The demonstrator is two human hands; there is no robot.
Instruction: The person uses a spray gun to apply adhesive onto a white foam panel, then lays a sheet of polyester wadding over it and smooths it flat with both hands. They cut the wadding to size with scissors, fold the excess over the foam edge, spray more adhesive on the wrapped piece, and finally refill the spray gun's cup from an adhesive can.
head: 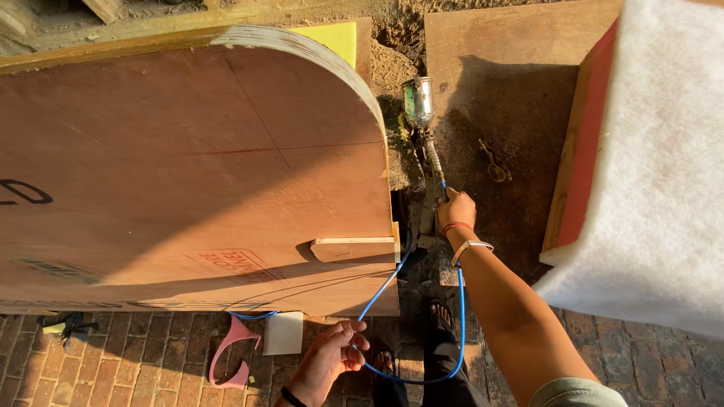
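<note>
My right hand (455,209) is stretched forward and closed on the handle of a metal spray gun (422,120), whose cup points away from me over the dirt gap between two boards. A thin blue hose (461,316) runs from the gun down in a loop to my left hand (328,358), which pinches it near my waist. To the left of the gun stands a large curved plywood panel (188,166) with a rounded top corner and a small wooden block (354,249) fixed near its lower right edge.
A flat brown board (513,90) lies ahead on the right with a small brass tool (494,162) on it. A white padded panel with a red edge (648,166) leans at the right. A pink plastic piece (230,354) and a white square (283,333) lie on the brick paving.
</note>
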